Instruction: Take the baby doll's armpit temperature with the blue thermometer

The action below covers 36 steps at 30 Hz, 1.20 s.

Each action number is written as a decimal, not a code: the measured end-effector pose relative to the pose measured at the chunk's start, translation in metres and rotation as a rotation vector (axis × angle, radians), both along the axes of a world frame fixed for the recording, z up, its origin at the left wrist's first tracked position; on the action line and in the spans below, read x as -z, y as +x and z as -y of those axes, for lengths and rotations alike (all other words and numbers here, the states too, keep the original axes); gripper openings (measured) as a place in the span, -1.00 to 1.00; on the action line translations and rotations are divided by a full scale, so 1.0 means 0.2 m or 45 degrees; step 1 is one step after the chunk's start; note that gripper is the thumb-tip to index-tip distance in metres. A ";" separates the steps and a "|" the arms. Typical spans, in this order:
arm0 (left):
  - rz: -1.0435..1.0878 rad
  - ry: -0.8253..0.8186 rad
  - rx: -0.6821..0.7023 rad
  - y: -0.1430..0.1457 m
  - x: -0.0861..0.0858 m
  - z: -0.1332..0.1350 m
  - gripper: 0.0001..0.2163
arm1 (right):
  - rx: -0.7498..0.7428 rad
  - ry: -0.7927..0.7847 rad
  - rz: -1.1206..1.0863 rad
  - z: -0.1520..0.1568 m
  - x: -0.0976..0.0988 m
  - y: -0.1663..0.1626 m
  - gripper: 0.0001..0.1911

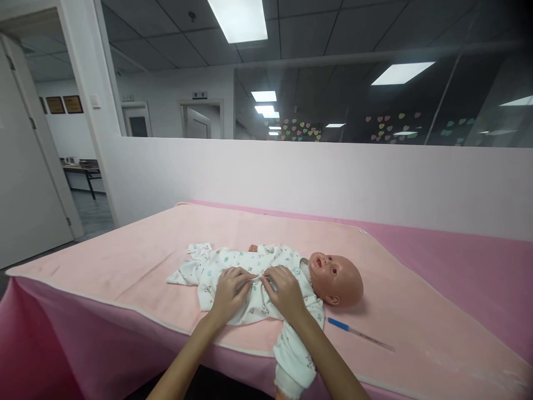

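A baby doll (342, 282) lies on its back with its head to the right, dressed in a white printed romper (225, 258). My left hand (231, 290) is closed on the front edge of the romper at the doll's belly. Just to its right, my right hand (285, 288) pinches the same edge nearer the chest. The fingertips of both hands almost meet, and the fastening between them is too small to make out. One sleeve (295, 351) hangs over the near edge, partly behind my right forearm. The legs of the romper point left.
A peach mat (125, 261) lies over a pink cover (453, 266) on the table. Near the doll's head rests a thin pen-like stick with a blue end (338, 324). A white half wall (316, 180) with glass above stands behind. A door (29, 166) is at left.
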<state>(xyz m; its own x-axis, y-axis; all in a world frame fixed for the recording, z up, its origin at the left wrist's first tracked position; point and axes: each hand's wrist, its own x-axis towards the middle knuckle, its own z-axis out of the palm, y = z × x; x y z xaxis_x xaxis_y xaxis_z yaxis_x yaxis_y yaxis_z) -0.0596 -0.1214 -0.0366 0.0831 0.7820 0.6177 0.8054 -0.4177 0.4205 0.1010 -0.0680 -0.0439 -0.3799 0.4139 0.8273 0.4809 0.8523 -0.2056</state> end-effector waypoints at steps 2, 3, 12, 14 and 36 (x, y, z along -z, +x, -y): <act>-0.005 -0.012 -0.006 0.00 0.00 0.00 -0.75 | 0.001 -0.006 0.001 0.00 0.00 0.00 -0.83; -0.005 -0.019 -0.008 0.00 0.00 0.00 -0.75 | 0.002 -0.011 0.001 0.00 0.00 0.00 -0.83; 0.021 -0.046 -0.016 -0.01 0.01 -0.02 -0.73 | 0.022 -0.080 -0.028 0.00 0.01 0.00 -0.85; 0.036 -0.042 -0.022 -0.01 0.02 -0.02 -0.74 | 0.026 -0.082 -0.032 0.00 0.01 0.00 -0.85; -0.043 -0.024 -0.017 0.02 0.00 0.01 -0.82 | 0.043 -0.029 0.032 -0.01 0.01 0.00 -0.86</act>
